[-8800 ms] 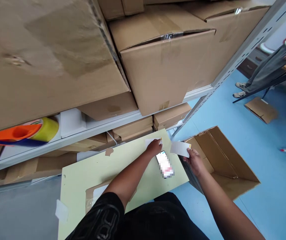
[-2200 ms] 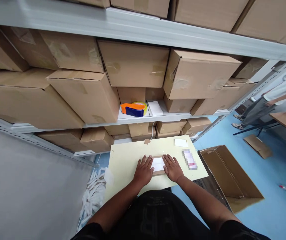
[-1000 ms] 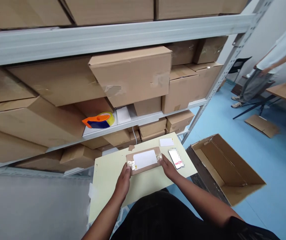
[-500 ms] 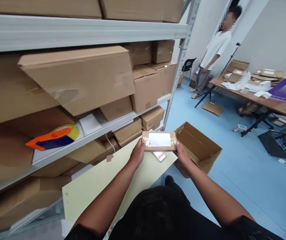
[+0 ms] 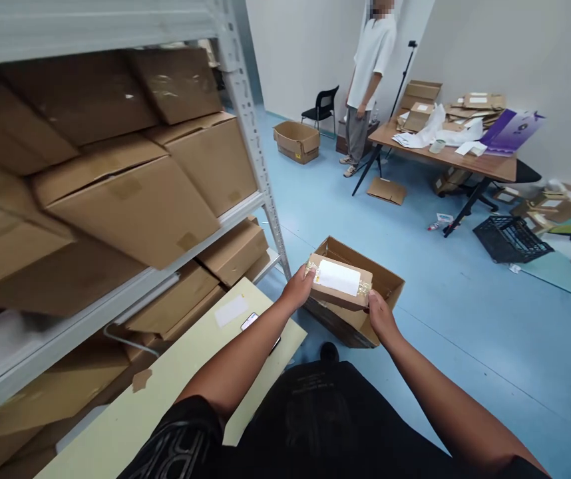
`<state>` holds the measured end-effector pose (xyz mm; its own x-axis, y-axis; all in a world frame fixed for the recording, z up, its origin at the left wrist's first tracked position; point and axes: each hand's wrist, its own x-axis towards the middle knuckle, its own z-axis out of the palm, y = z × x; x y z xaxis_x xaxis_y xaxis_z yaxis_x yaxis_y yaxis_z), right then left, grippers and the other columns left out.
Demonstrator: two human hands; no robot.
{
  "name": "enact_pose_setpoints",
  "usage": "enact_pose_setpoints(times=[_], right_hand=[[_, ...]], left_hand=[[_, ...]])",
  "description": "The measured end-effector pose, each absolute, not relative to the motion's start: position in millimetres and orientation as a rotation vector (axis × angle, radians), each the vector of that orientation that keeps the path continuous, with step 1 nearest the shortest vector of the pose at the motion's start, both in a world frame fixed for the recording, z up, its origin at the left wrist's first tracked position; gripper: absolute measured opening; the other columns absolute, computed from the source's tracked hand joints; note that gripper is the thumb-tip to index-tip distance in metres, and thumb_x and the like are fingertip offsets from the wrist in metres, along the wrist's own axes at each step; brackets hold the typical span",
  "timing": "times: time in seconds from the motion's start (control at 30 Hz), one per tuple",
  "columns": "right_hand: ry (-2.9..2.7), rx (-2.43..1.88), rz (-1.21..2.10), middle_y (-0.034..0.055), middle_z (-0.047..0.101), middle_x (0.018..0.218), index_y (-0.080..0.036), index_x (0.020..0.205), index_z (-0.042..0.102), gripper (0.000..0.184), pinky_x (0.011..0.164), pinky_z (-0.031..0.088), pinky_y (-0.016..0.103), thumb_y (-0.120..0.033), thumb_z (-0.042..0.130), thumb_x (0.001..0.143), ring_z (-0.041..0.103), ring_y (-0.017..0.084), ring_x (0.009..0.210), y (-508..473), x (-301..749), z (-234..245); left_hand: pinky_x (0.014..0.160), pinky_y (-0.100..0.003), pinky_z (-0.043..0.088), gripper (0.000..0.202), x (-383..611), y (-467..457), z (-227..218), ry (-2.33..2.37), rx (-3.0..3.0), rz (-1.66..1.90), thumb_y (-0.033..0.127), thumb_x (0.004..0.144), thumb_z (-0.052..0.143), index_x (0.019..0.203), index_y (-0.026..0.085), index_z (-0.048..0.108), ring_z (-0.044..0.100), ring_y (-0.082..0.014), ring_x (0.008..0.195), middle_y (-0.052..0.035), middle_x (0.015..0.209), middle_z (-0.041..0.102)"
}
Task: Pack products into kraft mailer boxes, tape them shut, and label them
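Observation:
A small taped cardboard box (image 5: 340, 299) with a white label (image 5: 338, 277) on its top is held level between both hands. My left hand (image 5: 299, 287) grips its left end, and my right hand (image 5: 381, 313) grips the right end; the fingers underneath are hidden. Below it on the floor stands a large open carton (image 5: 385, 279), partly covered by the small box. To the left, a pale yellow board (image 5: 190, 372) carries a white slip (image 5: 231, 311) and a phone (image 5: 249, 322), which my left arm partly hides.
Metal shelving (image 5: 245, 100) full of cardboard boxes rises on the left. A person in a white shirt (image 5: 373, 50) stands beyond, near a wooden table (image 5: 445, 153) heaped with packaging. A black crate (image 5: 510, 238) and another open carton (image 5: 296, 140) are on the blue floor.
My view has swung right, away from the shelf. Both hands have carried the small box from above the yellow board to over the open carton, uncovering the slip and part of the phone.

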<state>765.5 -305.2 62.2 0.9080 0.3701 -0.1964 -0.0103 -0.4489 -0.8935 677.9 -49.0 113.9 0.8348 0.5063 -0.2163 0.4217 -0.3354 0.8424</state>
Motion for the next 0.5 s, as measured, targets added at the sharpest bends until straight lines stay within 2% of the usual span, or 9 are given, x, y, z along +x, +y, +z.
enact_pose_setpoints(times=[0.13,0.27,0.33,0.5], right_hand=[[-0.169,-2.072,0.524,0.0109,0.069,0.134,-0.022,0.133,0.065,0.071,0.101,0.049,0.043,-0.073,0.032,0.096,0.062,0.034,0.123,-348.0,799.7,53.2],[-0.041,-2.226,0.625,0.0125,0.069,0.135,-0.021,0.132,0.066,0.069,0.109,0.043,0.046,-0.069,0.035,0.094,0.059,0.035,0.13,-376.3,818.7,32.9],[-0.046,-2.233,0.651,0.0127,0.068,0.135,-0.02,0.13,0.067,0.067,0.108,0.043,0.045,-0.068,0.037,0.094,0.059,0.034,0.13,-382.0,823.7,22.7],[-0.237,-2.196,0.736,0.0113,0.076,0.114,-0.022,0.108,0.076,0.06,0.099,0.049,0.044,-0.068,0.041,0.091,0.066,0.034,0.115,-365.3,837.0,7.1]], left_hand=[[0.101,-0.041,0.045,0.048,740.5,-75.4,94.3,0.595,2.061,-0.007,0.052,0.103,0.039,0.13,0.022,0.065,0.062,-0.0311,0.12,-0.0115,0.13,0.071],[0.097,-0.039,0.046,0.047,767.5,-83.6,74.7,0.567,2.167,-0.045,0.049,0.104,0.038,0.111,0.018,0.071,0.065,-0.0302,0.113,-0.0144,0.116,0.074],[0.094,-0.037,0.047,0.048,766.8,-80.0,67.9,0.577,2.162,-0.054,0.05,0.103,0.037,0.104,0.017,0.072,0.067,-0.0286,0.107,-0.0131,0.108,0.075],[0.091,-0.036,0.049,0.049,722.7,-60.8,64.7,0.663,2.049,-0.006,0.055,0.1,0.038,0.105,0.019,0.071,0.067,-0.0261,0.101,-0.0073,0.101,0.076]])
